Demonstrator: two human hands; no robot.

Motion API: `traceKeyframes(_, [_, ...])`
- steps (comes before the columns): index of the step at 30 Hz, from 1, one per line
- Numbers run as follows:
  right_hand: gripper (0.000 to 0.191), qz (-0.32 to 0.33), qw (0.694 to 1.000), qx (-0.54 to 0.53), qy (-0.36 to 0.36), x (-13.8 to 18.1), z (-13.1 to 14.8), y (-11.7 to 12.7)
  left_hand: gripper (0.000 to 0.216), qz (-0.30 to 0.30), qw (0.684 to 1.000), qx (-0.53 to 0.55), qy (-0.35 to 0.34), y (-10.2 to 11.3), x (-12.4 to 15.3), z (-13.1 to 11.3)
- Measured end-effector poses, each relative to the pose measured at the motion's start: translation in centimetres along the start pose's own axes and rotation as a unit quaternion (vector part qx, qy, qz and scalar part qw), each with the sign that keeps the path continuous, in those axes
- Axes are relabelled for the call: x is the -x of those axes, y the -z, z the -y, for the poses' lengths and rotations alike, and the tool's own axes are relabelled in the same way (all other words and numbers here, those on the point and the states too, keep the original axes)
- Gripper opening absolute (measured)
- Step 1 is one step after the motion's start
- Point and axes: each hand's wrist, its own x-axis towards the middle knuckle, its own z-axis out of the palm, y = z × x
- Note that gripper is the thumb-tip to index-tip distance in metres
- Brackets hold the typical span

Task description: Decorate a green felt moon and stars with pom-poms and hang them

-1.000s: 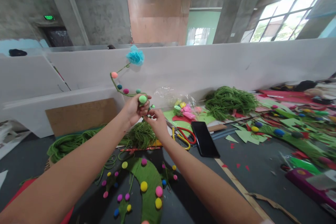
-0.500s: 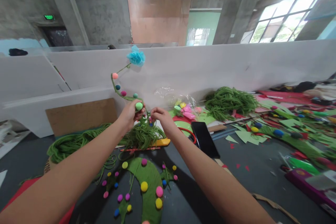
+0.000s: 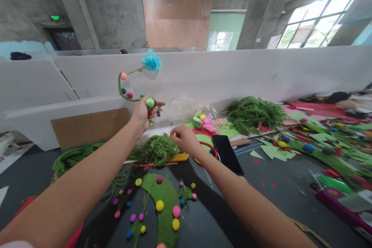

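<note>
My left hand (image 3: 143, 115) is closed around a green yarn-wrapped stem (image 3: 119, 85), lifted above the table. Colored pompoms dot the stem, and a blue paper flower (image 3: 151, 63) tops its thin, curling end. A light green pompom (image 3: 150, 103) shows at my fingers. Lower and to the right, my right hand (image 3: 183, 138) has its fingers curled together beside a loose bunch of green yarn (image 3: 159, 148); whatever they pinch, if anything, is hidden. Nearer me lies a curved green felt piece (image 3: 167, 197) with pompoms, with a small green leaf shape (image 3: 186, 193) next to it.
A black phone (image 3: 227, 154) lies right of my right hand, near red-handled scissors (image 3: 212, 146). More green yarn (image 3: 255, 114) is heaped behind. Paper scraps (image 3: 276, 151) and decorated felt cover the right side. A white panel (image 3: 221, 73) stands along the back.
My left hand has risen, carrying the stem up and slightly left, off the yarn bunch. My right hand has come away from the stem, moving slightly down and right.
</note>
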Motion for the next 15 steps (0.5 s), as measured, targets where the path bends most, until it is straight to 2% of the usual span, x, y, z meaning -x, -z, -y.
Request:
traceKeyframes(3, [0.025,-0.077,0.991,0.065,-0.089,-0.4,-2.3,0.6,0.014,0.014,1.000,0.004,-0.016,0.1,-0.6,-1.5])
traceKeyframes(5, [0.033,-0.098,0.985,0.092,-0.108,-0.5,-2.9,0.5,0.014,0.029,0.999,0.003,-0.022,0.1,-0.7,-2.2])
traceKeyframes(7, [0.038,-0.067,0.989,0.100,-0.085,-0.3,-2.6,-0.6,0.014,0.050,0.999,0.001,-0.022,0.0,-0.7,-2.7])
traceKeyframes(9, [0.048,0.003,0.994,0.094,-0.047,-0.1,-1.7,-2.6,0.013,0.078,0.997,-0.002,-0.017,-0.2,-0.7,-3.0])
traceKeyframes(11, [0.056,0.060,0.993,0.090,-0.040,0.1,-1.0,-4.6,0.013,0.109,0.994,-0.008,-0.007,-0.2,-0.7,-3.3])
traceKeyframes(13, [0.039,0.091,0.990,0.089,-0.058,0.1,-0.8,-5.8,0.013,0.139,0.990,-0.016,0.007,0.1,-0.7,-3.7])
traceKeyframes(15, [0.027,0.088,0.988,0.089,-0.088,-0.1,-1.1,-5.5,0.014,0.164,0.986,-0.027,0.022,0.6,-0.7,-4.1])
